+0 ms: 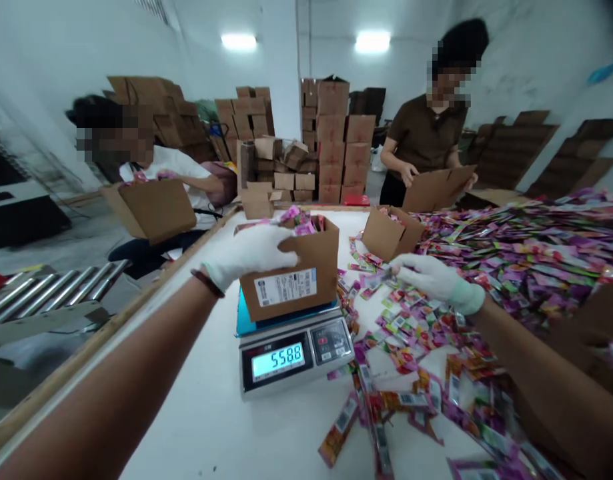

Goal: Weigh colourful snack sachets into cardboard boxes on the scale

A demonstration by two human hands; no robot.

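Nearest us, loose sachets (411, 373) litter the lower right of the white worktop (211, 413), heaping toward the upper right. At centre one scale (293, 353) reads 5588 and carries a cardboard box (299, 273) full of sachets. Our left hand (249, 257) closes its grip on that box's left rim; our right hand (433, 277) pinches a sachet over the pile. A second open box (389, 233) sits behind. Two other people handle cartons before stacked boxes (336, 140).
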